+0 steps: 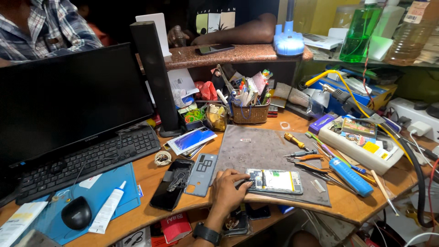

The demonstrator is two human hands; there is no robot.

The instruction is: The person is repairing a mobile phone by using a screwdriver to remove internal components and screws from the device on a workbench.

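Fingers (241,182) of my left hand (227,192) are curled and press on the near end of the opened phone (274,181), gripping nothing, and it lies flat on the grey mat (270,151), stretching long to their right; my right hand is out of sight.

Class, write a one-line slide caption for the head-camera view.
A left hand rests on an opened phone lying on a grey mat amid screwdrivers and clutter.
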